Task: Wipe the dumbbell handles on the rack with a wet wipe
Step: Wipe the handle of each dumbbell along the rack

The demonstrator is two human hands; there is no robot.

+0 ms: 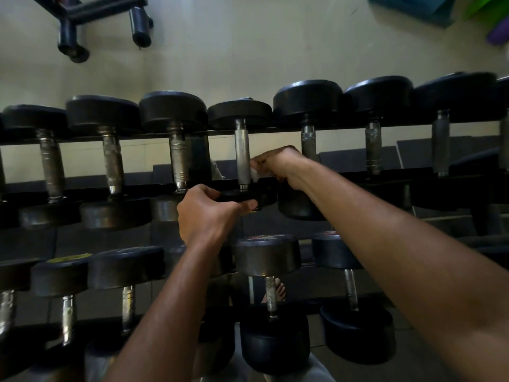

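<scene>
Right hand (278, 165) is closed on a white wet wipe (254, 175), pressing it to the right side of the knurled handle (243, 154), low down near its collar. Only a small scrap of wipe shows between fingers and steel; the rest is balled inside the fist.

Left hand (205, 213) is clamped on the near rubber head (242, 198) of that same dumbbell, thumb on top of it. Looks like it's steadying or turning the dumbbell for the wipe, my read only.

Taking that handle as the landmark:
- it sits in the upper tier of the rack (344, 128), with three handles left of it and at least three to the right
- a lower tier of dumbbells sits nearer the camera, below it
- black bench legs (82, 28) on the floor beyond, to the left

Progress: mid-job, one handle in hand. The landmark handle looks brighter than its neighbours, which are dull and spotty, but that could be a different finish, so I can't tell which ones are done. The lower tier looks untouched, as a guess.

Hard to see:
- far side of the handle and how far the wipe wraps it
- dumbbells cut off at both frame edges
- lower-tier handles are dim, and forearms cover the middle ones
- a bare foot shows through the rack gap below
</scene>
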